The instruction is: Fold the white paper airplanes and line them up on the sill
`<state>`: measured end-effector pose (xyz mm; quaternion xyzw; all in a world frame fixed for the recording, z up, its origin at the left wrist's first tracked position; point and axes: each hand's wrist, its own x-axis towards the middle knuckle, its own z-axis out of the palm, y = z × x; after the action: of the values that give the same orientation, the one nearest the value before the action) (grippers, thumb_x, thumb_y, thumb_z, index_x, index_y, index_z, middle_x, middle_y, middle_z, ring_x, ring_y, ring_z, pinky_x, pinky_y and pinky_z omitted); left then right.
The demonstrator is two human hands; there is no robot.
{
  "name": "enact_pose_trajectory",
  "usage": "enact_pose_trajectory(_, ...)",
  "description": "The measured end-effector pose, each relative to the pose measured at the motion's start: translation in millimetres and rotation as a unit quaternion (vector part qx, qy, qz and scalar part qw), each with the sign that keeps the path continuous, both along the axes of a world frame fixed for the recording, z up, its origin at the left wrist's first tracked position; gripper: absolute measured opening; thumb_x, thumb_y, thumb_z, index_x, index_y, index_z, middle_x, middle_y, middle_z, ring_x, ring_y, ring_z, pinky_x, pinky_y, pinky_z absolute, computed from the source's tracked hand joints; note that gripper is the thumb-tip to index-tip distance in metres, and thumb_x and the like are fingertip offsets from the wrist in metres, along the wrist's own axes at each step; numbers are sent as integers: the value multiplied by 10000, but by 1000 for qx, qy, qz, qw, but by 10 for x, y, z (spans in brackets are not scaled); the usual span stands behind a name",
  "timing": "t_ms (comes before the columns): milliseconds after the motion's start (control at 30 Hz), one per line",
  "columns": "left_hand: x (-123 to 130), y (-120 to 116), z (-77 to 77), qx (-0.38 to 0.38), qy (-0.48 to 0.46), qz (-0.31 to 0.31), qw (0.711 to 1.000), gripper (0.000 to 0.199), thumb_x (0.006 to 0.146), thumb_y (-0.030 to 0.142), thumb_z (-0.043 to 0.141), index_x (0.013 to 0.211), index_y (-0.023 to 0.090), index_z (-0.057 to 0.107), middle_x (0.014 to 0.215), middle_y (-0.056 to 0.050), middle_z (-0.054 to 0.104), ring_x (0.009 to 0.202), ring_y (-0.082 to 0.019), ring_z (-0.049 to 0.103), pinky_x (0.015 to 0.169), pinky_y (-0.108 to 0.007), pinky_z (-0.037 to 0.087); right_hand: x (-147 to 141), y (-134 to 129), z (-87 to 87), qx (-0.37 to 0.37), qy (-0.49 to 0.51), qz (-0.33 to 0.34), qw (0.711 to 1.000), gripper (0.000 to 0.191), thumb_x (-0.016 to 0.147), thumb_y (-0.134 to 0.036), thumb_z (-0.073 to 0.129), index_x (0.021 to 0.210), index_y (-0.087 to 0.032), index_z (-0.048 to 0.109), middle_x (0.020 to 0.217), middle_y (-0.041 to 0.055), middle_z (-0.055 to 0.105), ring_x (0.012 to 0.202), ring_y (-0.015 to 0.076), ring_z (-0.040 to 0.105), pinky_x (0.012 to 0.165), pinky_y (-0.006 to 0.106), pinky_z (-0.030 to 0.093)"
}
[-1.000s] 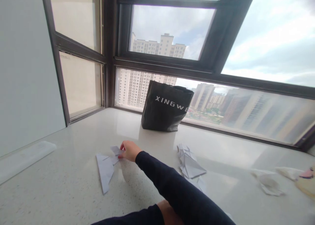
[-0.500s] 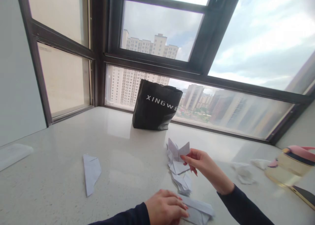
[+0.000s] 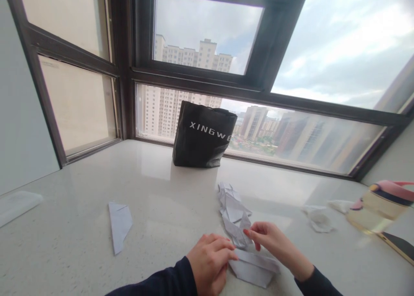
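Observation:
My right hand (image 3: 267,240) pinches the edge of a folded white paper piece (image 3: 238,232) between thumb and fingers. This piece lies at the near end of a row of folded paper pieces (image 3: 229,199) that overlap one another. Just below it, a flat boat-shaped folded paper (image 3: 255,272) rests on the white counter. My left hand (image 3: 211,259) lies at the left end of that paper, palm down, its fingers stretched out and touching the edge. Another folded paper (image 3: 120,227) sits apart to the left.
A black bag with lettering (image 3: 203,136) stands by the window. To the right are crumpled tissues (image 3: 320,220), a bottle with a pink lid (image 3: 381,205) and a dark phone-like object (image 3: 399,246). A white packet (image 3: 19,205) lies at the far left of the counter (image 3: 155,253).
My right hand has come nearer to me, bringing a folded paper piece down from the row's far end. My left hand has slid left, uncovering more of the boat-shaped paper.

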<state>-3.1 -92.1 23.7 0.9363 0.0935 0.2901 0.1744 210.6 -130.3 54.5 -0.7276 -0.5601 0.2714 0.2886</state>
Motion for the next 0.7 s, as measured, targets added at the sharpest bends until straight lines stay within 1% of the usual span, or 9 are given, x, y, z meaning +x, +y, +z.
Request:
enact_pose_trajectory(100,-9,-5,0,0,20,3,1000,345,690,147,457,1031,199,480,1152,-32,511,1086,-182,412,911,-323,338,29,-1,-90,4,-59,-19,998,276,631,-435,488,524,-180,492,423,-17,519,424,122,479,432,227,324)
enact_pose_trajectory(200,-5,-9,-28,-4,30,10,999,362,694,166,458,1054,196,474,1194,-42,477,1116,-204,385,932,-356,319,46,-12,-160,23,-169,-47,984,209,620,-387,514,537,-196,495,503,-9,558,486,136,504,469,236,333)
enact_pose_trajectory(267,-1,-9,-48,-8,32,17,999,366,693,176,464,1059,199,475,1205,-45,467,1116,-216,386,930,-374,319,54,-18,-176,37,-221,-61,973,184,621,-369,523,541,-206,492,532,-9,572,515,142,514,492,241,340)
enact_pose_trajectory(333,1,-7,-53,-9,34,23,999,364,694,182,469,1058,199,477,1204,-48,468,1111,-219,392,926,-377,324,70,-23,-147,43,-243,-64,967,185,627,-370,524,542,-212,480,537,-11,576,513,144,517,492,242,339)
enact_pose_trajectory(400,1,-5,-41,-8,37,25,999,356,698,186,471,1054,197,479,1199,-50,472,1107,-214,396,921,-367,330,84,-28,-61,49,-258,-57,963,203,636,-381,523,535,-216,462,524,-18,570,493,142,516,477,241,329)
enact_pose_trajectory(467,-1,-9,-19,-6,42,24,999,345,704,194,472,1049,194,482,1193,-50,476,1104,-213,398,913,-361,337,60,-31,80,65,-285,-56,955,212,660,-389,506,544,-219,452,508,-28,562,474,139,517,476,243,314)
enact_pose_trajectory(567,0,-27,-2,-2,48,27,998,349,724,208,468,1073,200,470,1193,-44,477,1097,-217,400,895,-362,351,-154,-10,328,118,-355,-57,926,169,707,-377,475,625,-230,486,469,-48,536,436,131,505,540,273,304)
enact_pose_trajectory(600,4,-32,-6,1,49,29,998,360,730,215,468,1090,205,459,1195,-42,475,1094,-218,401,888,-362,357,-283,9,400,136,-371,-42,918,146,720,-365,473,662,-234,504,454,-54,525,422,126,495,568,288,300)
enact_pose_trajectory(700,37,-25,-41,30,52,41,997,337,739,239,487,1074,202,473,1127,-48,517,1041,-219,438,861,-362,377,-803,110,541,158,-363,78,915,101,749,-317,485,727,-240,548,501,-40,555,469,124,508,633,315,293)
